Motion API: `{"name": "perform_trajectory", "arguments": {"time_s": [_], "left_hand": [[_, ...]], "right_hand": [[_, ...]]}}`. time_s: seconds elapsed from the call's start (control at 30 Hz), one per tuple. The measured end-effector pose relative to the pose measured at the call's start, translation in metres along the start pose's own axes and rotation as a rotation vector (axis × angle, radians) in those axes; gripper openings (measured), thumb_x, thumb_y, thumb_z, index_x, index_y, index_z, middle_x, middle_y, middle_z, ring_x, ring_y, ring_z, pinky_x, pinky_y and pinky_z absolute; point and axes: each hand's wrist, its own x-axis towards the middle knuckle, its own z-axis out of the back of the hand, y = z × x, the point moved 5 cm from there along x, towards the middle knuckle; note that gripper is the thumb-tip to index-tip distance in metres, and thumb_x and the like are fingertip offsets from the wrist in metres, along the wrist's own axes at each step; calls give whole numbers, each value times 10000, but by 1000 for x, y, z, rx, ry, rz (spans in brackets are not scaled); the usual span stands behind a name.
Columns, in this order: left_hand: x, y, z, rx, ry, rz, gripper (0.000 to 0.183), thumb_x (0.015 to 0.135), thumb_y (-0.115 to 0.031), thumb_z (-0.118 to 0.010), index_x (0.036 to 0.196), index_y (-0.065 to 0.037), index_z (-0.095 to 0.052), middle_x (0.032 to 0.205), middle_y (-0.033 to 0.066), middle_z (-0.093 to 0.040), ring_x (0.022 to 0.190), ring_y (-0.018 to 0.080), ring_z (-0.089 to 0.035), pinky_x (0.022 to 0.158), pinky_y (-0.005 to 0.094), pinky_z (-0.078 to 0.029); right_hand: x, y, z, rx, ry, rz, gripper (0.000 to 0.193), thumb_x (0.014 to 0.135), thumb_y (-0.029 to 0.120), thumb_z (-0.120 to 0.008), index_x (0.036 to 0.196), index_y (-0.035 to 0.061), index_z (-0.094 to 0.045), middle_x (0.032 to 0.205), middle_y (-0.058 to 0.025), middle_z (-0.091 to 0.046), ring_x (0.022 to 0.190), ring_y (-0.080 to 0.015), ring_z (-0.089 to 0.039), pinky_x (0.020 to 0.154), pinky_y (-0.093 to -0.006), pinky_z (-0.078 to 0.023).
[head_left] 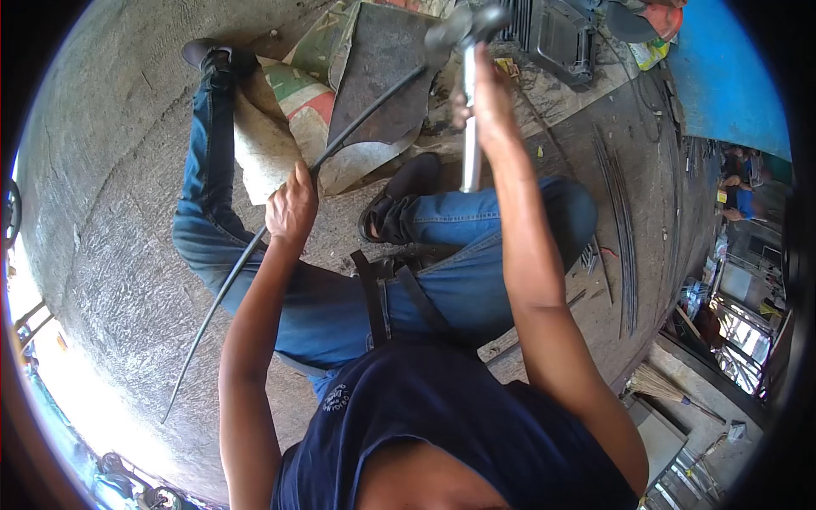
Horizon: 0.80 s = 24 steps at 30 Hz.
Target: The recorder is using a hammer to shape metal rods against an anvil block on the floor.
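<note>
My left hand [291, 206] is closed around a long, thin, dark metal rod [364, 117]. The rod slants from the lower left, across my bent left leg, up to the far middle. Its far end lies over a dark flat sheet [382, 51]. In my right hand [493, 100] is a hammer [471, 161], gripped by its shiny handle and raised over my right shin. Motion blurs the hammer head, which is up near the rod's far end. Whether the two touch, I cannot tell.
Several thin rods [619, 221] lie on the floor to my right. A dark metal machine part [561, 42] stands at the far right, near a blue panel [731, 85]. A broom [659, 384] lies at the lower right. A worn printed sheet [310, 102] lies beyond my left hand.
</note>
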Motion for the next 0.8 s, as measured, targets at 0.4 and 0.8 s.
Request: {"name": "perform_trajectory", "arguments": {"time_s": [0.4, 0.8], "left_hand": [[-13, -10, 3, -20, 9, -42, 196, 942, -210, -554, 1060, -55, -550, 745, 96, -656, 579, 285, -671, 481, 419, -532], [0, -2, 29, -151, -15, 33, 256, 956, -306, -564, 856, -71, -572, 663, 140, -655, 528, 346, -634, 478, 456, -502]], "right_hand": [[41, -109, 28, -424, -325, 87, 675, 926, 649, -451, 655, 41, -566, 569, -90, -573, 557, -201, -633, 520, -399, -468], [-8, -68, 18, 140, -147, -161, 581, 935, 648, -445, 750, 97, -464, 540, 11, -436, 389, -82, -384, 369, -265, -336]]}}
